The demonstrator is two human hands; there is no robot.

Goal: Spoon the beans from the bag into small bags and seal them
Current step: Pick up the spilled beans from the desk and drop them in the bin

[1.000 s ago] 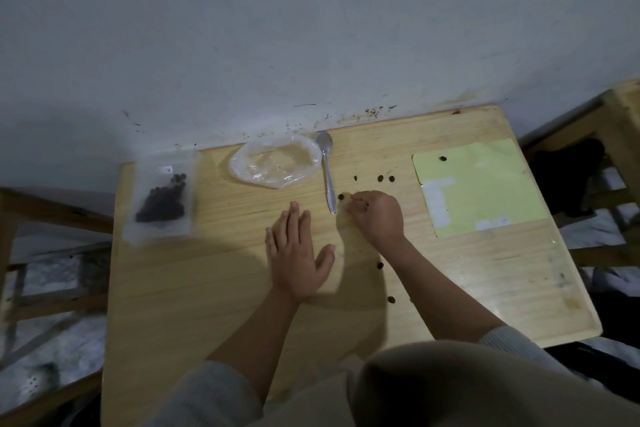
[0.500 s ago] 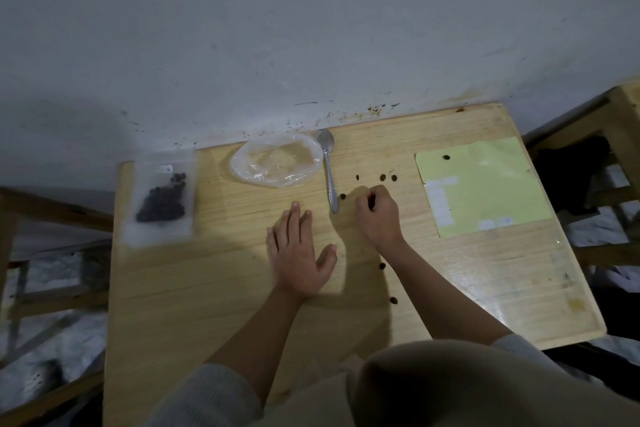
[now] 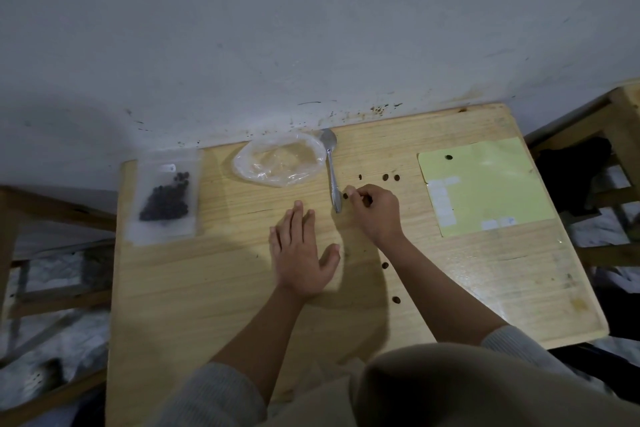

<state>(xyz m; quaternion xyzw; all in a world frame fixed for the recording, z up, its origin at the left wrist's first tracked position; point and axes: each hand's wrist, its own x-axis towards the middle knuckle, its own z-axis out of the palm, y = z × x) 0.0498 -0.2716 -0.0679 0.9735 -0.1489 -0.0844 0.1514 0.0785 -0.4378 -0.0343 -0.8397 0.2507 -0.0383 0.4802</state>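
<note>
A small clear zip bag (image 3: 166, 198) holding dark beans lies flat at the table's back left. A crumpled clear plastic bag (image 3: 280, 161) sits at the back middle, with a metal spoon (image 3: 331, 170) lying just right of it. Several loose beans (image 3: 385, 177) are scattered on the wood. My left hand (image 3: 299, 253) rests flat on the table, fingers straight. My right hand (image 3: 377, 211) is curled at the spoon handle's near end and pinches a dark bean. Its fingertips are next to another bean (image 3: 345, 196).
A yellow-green sheet (image 3: 485, 184) lies at the right of the wooden table (image 3: 207, 288) with one bean (image 3: 449, 157) on it. Two more beans (image 3: 384, 265) lie beside my right forearm. A grey wall stands behind, and wooden frames flank both sides.
My right hand's fingers have swung from pointing away to pointing left, toward the bean beside the spoon handle. My left hand has stayed flat in place.
</note>
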